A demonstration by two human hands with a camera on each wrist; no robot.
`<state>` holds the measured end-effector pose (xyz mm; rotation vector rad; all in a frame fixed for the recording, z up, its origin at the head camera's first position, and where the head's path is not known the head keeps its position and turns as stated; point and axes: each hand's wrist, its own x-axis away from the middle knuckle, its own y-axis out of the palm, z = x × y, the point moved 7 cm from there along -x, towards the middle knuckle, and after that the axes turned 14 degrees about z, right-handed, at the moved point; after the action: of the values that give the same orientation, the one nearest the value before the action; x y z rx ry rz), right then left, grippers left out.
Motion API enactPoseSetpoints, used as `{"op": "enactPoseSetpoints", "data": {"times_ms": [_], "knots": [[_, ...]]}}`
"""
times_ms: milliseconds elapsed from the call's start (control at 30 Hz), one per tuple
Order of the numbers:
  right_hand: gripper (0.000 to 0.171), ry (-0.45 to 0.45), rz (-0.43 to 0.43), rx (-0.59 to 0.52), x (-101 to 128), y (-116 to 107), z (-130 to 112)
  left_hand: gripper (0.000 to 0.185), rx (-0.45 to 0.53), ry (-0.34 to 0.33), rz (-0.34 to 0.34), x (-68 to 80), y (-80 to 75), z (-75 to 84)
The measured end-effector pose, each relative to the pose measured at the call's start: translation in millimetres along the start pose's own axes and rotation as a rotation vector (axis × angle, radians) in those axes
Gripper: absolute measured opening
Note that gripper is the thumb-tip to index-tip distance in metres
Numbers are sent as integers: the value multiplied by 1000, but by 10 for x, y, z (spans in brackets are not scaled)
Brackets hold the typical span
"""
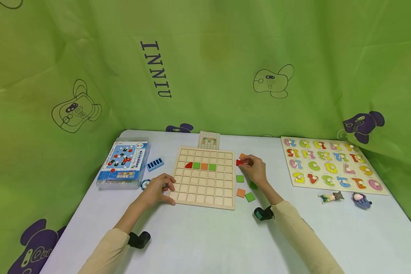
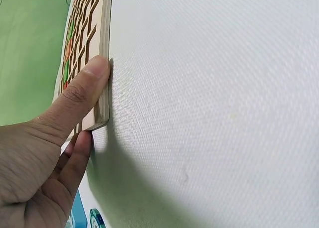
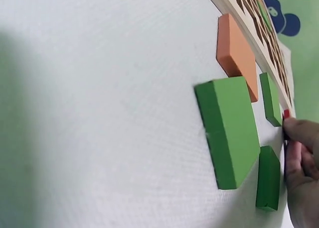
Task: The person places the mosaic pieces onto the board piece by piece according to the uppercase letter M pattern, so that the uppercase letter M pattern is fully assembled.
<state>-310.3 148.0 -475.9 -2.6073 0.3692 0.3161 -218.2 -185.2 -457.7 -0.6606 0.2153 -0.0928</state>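
A wooden grid board lies on the table, with a row of a rounded red piece, green tiles and an orange tile in its cells. My left hand grips the board's near left corner; in the left wrist view the thumb presses the near edge and the fingers lie along the left side. Just right of the board, my right hand pinches a red piece between thumb and fingertips. Its shape is partly hidden by the fingers. An orange tile lies just behind that hand.
Loose green and orange tiles lie right of the board. A pattern card is behind it. Leftward are a boxed molecule set, a blue block and a round chip. A number puzzle and small figurines sit right.
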Motion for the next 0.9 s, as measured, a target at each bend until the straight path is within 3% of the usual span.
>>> {"op": "enactPoseSetpoints", "data": {"times_ms": [500, 900], "knots": [[25, -47, 44, -19, 79, -68, -81, 36, -21, 0, 6, 6, 0, 8], [24, -20, 4, -191, 189, -49, -301, 37, -22, 10, 6, 5, 7, 6]]}}
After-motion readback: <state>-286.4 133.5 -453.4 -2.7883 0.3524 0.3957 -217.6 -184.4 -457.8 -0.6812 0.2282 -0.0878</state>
